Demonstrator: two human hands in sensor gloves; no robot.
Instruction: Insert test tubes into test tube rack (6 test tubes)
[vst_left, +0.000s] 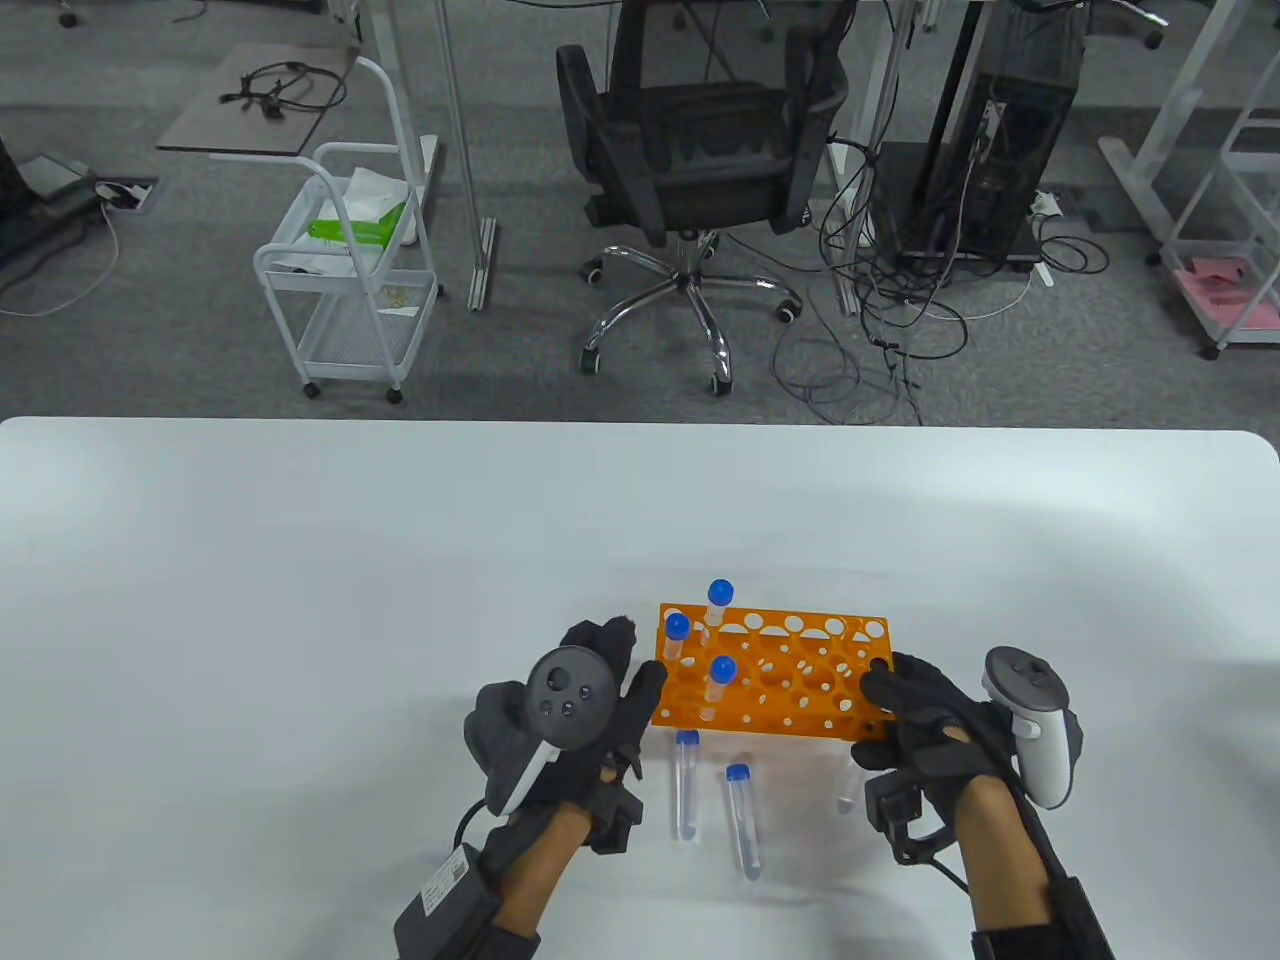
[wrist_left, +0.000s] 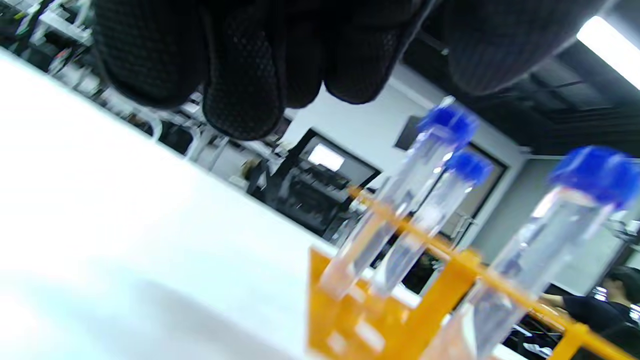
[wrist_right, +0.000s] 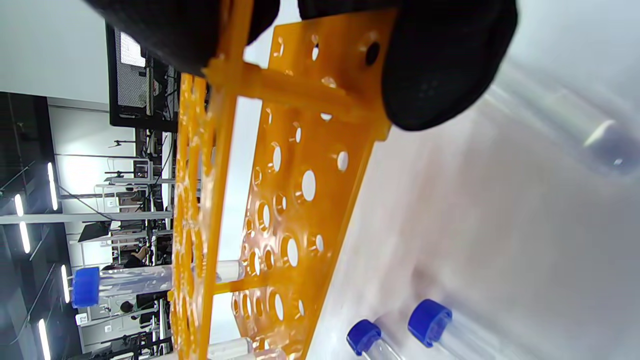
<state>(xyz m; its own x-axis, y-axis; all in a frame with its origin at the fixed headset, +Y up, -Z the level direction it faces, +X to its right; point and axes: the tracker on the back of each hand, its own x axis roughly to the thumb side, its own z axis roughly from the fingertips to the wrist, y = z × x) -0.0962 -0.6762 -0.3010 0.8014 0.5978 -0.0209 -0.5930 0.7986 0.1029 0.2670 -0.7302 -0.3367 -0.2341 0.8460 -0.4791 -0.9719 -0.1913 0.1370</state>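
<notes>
The orange test tube rack (vst_left: 790, 690) stands on the white table. Three blue-capped tubes stand in its left end: one at the back (vst_left: 719, 602), one at the left (vst_left: 676, 636), one at the front (vst_left: 720, 682). They also show in the left wrist view (wrist_left: 430, 165). Two capped tubes (vst_left: 686, 785) (vst_left: 742, 820) lie on the table in front of the rack, also in the right wrist view (wrist_right: 425, 320). A faint clear tube (vst_left: 847, 790) lies by my right hand. My left hand (vst_left: 640, 665) is beside the rack's left end, fingers (wrist_left: 245, 85) holding nothing. My right hand (vst_left: 880, 700) grips the rack's right end (wrist_right: 320, 90).
The table (vst_left: 300, 600) spreads wide to the left and behind the rack. Beyond its far edge stand an office chair (vst_left: 690, 160) and a white cart (vst_left: 350, 270) on the floor.
</notes>
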